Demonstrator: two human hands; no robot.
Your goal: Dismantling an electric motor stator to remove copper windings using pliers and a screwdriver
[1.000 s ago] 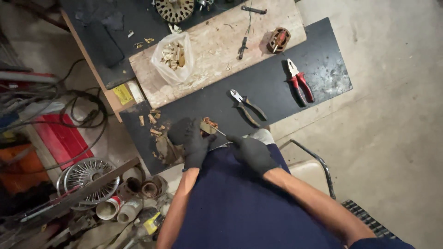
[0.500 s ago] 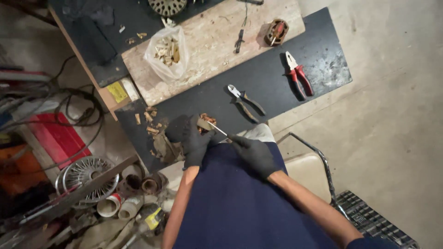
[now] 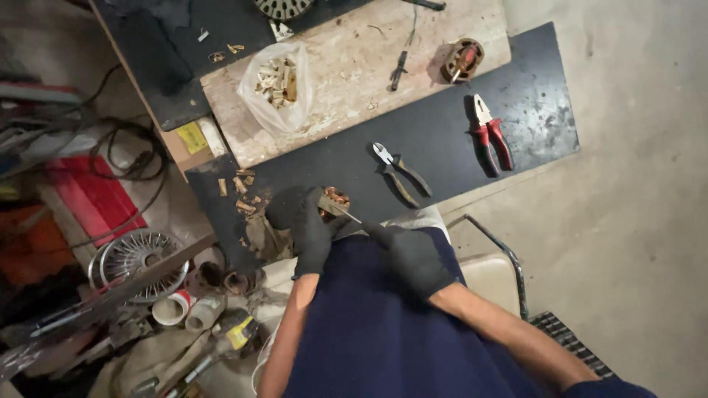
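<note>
Dusty concrete floor runs under a long dark board (image 3: 442,140), and on the near edge of that board sits a small lump of copper wire windings (image 3: 335,199). It looks hard and bumpy, with shiny orange-brown strands packed tight. I think it is heavy for its size and stiff, with scratchy wire ends, so it is best held around its thick sides, not by the loose strands.

A left hand (image 3: 310,228) in a black glove is wrapped around that lump, fingers pressed together on it, holding it down against the board. A right hand (image 3: 413,254), also in a black glove, is closed around a thin metal tool (image 3: 348,215). The tip of the tool touches the lump. The tool looks stiff and pointy.

Just to the left lie little tan scraps (image 3: 240,193), light and crumbly looking. Farther up the board rest dark-handled pliers (image 3: 400,173) and red-handled pliers (image 3: 490,136). Behind the board is a pale, scratched wooden slab (image 3: 346,81) with a soft clear bag (image 3: 276,85) full of more tan bits, and a round brown motor part (image 3: 461,60).
</note>
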